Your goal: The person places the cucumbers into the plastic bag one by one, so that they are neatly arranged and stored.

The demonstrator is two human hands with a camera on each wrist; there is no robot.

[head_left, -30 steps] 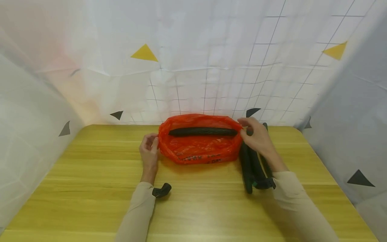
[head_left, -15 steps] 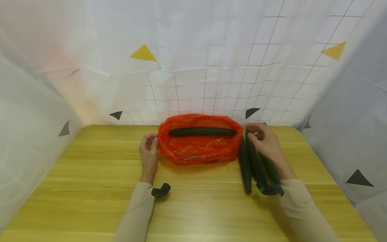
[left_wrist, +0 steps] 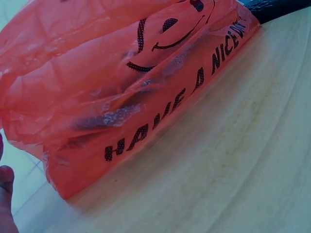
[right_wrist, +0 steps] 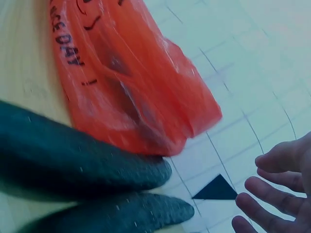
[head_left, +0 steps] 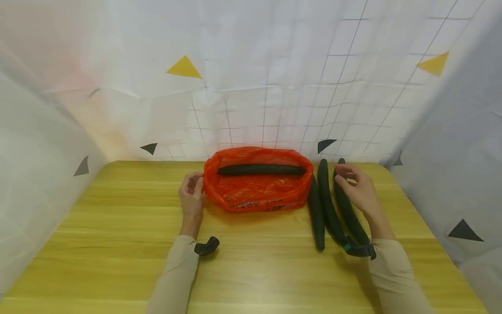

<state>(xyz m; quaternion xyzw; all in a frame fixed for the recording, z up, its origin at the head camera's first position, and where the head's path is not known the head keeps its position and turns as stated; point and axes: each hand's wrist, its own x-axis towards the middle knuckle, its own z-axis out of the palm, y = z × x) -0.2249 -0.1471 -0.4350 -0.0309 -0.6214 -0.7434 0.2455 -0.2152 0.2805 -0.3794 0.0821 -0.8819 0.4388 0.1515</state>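
Cucumbers [head_left: 329, 205], three of them, lie side by side on the bench [head_left: 251, 274], just beside the red plastic bag [head_left: 251, 206], while a fourth cucumber [head_left: 261, 169] rests inside it. I judge them stiff, moderately heavy and a little slippery, so it is better to take one around its middle. The right grip [head_left: 361, 188] hangs over the far part of the rightmost one, fingers apart, holding nothing. The left grip [head_left: 191, 192] seems to pinch the bag's left edge, which looks thin and soft.
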